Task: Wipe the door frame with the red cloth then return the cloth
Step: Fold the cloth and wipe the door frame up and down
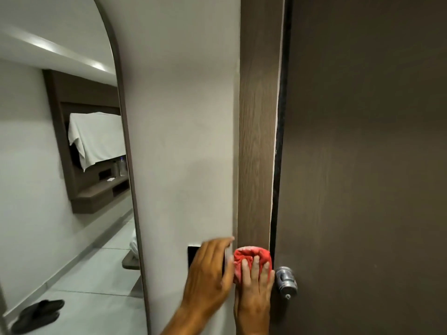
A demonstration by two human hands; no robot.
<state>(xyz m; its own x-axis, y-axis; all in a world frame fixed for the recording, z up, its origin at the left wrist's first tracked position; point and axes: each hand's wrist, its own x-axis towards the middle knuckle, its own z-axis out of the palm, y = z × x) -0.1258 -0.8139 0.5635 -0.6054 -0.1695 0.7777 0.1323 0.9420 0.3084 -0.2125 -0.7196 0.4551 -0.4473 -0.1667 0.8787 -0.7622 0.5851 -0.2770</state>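
A brown wood-grain door frame (257,129) runs upright through the middle of the view, between a white wall and a dark door. My right hand (254,293) presses a bunched red cloth (244,258) flat against the frame's lower part, level with the door knob. My left hand (210,276) lies with its fingers spread on the wall just left of the frame, covering part of a black wall plate (193,255). It holds nothing.
The dark brown door (362,153) fills the right side, with a silver knob (286,281) beside my right hand. A tall arched mirror (60,165) on the left wall reflects a shelf unit draped with a white sheet, a tiled floor and dark slippers (36,315).
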